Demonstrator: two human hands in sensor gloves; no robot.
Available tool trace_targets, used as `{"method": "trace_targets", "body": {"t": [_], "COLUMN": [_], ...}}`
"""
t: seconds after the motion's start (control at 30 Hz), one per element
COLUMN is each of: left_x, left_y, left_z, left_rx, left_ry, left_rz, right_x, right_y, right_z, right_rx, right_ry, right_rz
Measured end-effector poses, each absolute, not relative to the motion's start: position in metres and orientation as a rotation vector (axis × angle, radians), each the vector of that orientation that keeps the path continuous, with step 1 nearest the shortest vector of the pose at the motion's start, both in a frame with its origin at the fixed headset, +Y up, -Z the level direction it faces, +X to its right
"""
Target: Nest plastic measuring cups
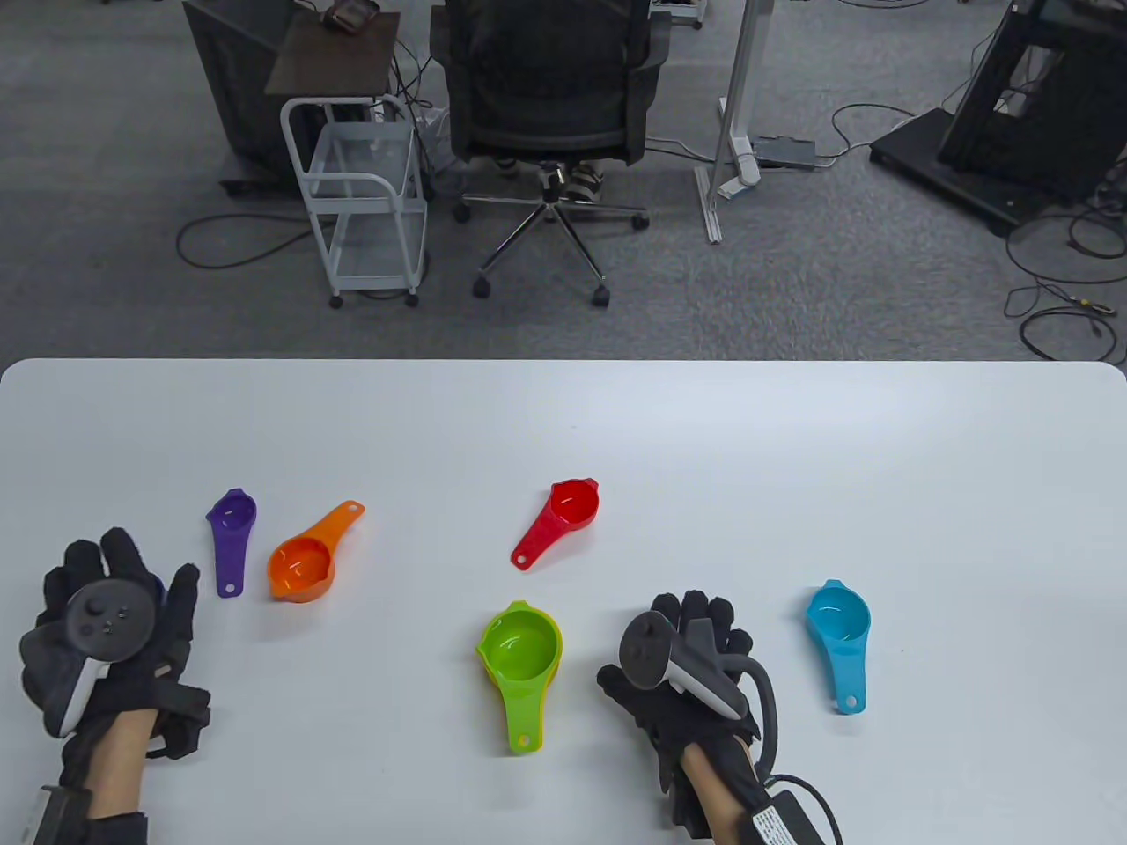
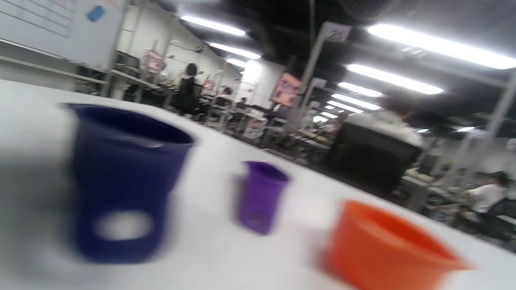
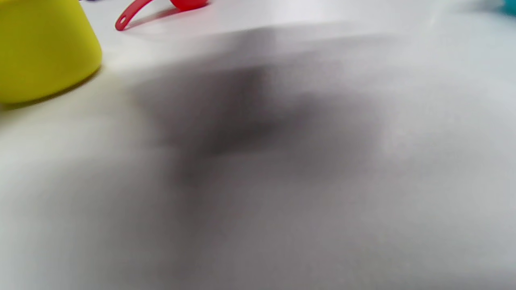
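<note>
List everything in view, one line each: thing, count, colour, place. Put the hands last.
purple cup: 1, purple, table's left, handle toward the near edge.
orange cup: 1, orange, right of the purple one.
red cup: 1, red, table's middle, far side.
green cup: 1, lime green, near middle, seated in a yellow cup.
blue cup: 1, light blue, table's right.
dark blue cup: 1, navy, by the left hand, seen in the left wrist view.
table: 1, white.
office chair: 1, black, beyond the table.
cart: 1, white, left of the chair.
left hand: black glove, near left.
right hand: black glove, between green and blue cups.
</note>
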State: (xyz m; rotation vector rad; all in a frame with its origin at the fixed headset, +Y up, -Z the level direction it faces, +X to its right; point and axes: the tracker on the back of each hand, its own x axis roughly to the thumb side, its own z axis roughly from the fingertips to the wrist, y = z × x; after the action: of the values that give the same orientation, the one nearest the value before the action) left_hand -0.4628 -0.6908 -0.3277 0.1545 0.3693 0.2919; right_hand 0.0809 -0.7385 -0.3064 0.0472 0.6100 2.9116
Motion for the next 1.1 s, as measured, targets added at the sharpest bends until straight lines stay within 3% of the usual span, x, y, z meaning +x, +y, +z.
{"method": "trace_targets", "body": {"t": [0.13,0.3,0.6,0.9,1.1], "left_x": [-0.485,-0.479,-0.471,-0.462,-0.383], "left_y": [-0.716,-0.736,-0.749,-0.732,-0.673], "left_z": [-0.338,-0.351,-0.379,-0.365,-0.343], "left_rx": [0.034,-0.161,-0.257,-0.015,0.201], "left_ry": [0.500,0.460,0.429,0.372,0.110], "left_rz": [0.345,0.273,0.146,0.156,0.344], "right_x": [0.082,0.083,0.084,0.085,0.082], "right_y": [-0.741,-0.744,-0.750,-0.750,-0.745], "right_z": [-0.308,-0.310,-0.312,-0.313,-0.309], "right_rx": [0.042,0.028,0.025,0.034,0.064], "right_ry": [0.623,0.636,0.699,0.676,0.633], "right_rz": [2.921,2.917,2.891,2.886,2.893]}}
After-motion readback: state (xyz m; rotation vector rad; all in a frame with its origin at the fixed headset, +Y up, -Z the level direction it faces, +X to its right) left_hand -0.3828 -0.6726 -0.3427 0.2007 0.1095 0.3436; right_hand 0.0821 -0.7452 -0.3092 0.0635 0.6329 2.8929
